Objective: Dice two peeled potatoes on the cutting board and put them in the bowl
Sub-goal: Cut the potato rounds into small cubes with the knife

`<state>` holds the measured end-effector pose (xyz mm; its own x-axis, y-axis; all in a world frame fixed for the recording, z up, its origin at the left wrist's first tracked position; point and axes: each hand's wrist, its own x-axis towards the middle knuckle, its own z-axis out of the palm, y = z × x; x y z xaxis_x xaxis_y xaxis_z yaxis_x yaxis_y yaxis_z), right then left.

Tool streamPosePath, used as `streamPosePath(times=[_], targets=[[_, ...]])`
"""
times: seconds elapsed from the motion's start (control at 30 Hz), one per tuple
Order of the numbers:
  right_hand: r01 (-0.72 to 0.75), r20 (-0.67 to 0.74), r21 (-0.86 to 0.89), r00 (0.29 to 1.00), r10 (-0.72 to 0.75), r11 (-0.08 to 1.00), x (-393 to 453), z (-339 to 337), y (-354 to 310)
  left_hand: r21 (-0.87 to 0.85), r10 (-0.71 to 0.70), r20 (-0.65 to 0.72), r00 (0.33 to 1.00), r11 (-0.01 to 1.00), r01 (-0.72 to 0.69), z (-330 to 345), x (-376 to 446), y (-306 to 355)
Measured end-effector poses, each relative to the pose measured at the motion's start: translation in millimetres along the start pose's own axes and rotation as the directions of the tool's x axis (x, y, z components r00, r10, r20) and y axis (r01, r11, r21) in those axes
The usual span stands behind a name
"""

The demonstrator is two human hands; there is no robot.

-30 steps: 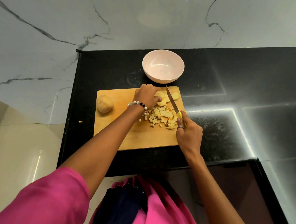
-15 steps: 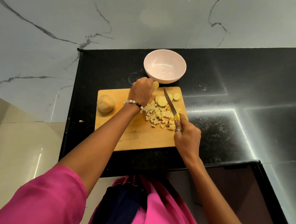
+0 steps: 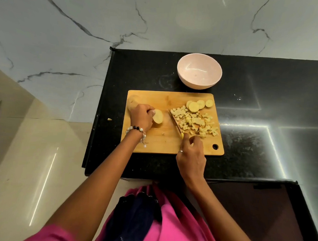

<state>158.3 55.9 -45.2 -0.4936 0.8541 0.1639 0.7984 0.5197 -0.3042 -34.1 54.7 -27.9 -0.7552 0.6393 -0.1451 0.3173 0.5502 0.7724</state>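
Black counter (image 3: pixel 138 69), left hand (image 3: pixel 141 118) moved left, fingers gripping potato piece (image 3: pixel 158 116), right hand (image 3: pixel 191 155) apparently gripping knife (image 3: pixel 176 124).

The whole peeled potato (image 3: pixel 132 102) is partly hidden behind the left hand (image 3: pixel 141 118), beyond its curled fingers. Those fingers cover the near end of the cut pale-yellow potato piece (image 3: pixel 158 116). The yellow knife handle (image 3: pixel 182 135) shows only as a sliver past the right hand's (image 3: pixel 191 155) fingertips. The steel blade (image 3: pixel 175 121) is blurred, perhaps lying against the diced pile (image 3: pixel 194 121). Both pink sleeves are cut off at the bottom edge.
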Motion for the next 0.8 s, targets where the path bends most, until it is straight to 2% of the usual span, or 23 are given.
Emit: streamPosePath(times=[0.13, 0.37, 0.47, 0.67, 0.73, 0.8], targets=[[-0.042, -0.001, -0.052, 0.999, 0.042, 0.998, 10, -3, -2, 0.02, 0.017, 0.051, 0.999, 1.0, -0.018, 1, -5, -4], [-0.055, 0.022, -0.087, 0.998, 0.057, 0.995, 20, 0, -4, 0.082, 0.057, 0.026, 0.998, 0.995, -0.059, 4, -8, -2], [-0.065, 0.053, -0.039, 0.996, 0.067, 0.997, 24, -1, -2, 0.066, 0.046, 0.015, 0.999, 0.997, -0.047, 6, -10, 0], [-0.048, 0.04, 0.164, 0.998, 0.042, 0.985, 19, -11, 1, -0.01, 0.035, 0.017, 0.999, 0.999, -0.035, 6, -15, 0], [-0.037, 0.067, 0.186, 0.997, 0.025, 0.982, 12, -13, -2, 0.011, 0.046, 0.068, 0.997, 0.999, -0.047, 4, -16, 0], [-0.037, 0.107, 0.193, 0.994, 0.016, 0.98, 6, -12, -6, 0.127, 0.073, 0.137, 0.988, 0.988, -0.09, 1, -17, 0]])
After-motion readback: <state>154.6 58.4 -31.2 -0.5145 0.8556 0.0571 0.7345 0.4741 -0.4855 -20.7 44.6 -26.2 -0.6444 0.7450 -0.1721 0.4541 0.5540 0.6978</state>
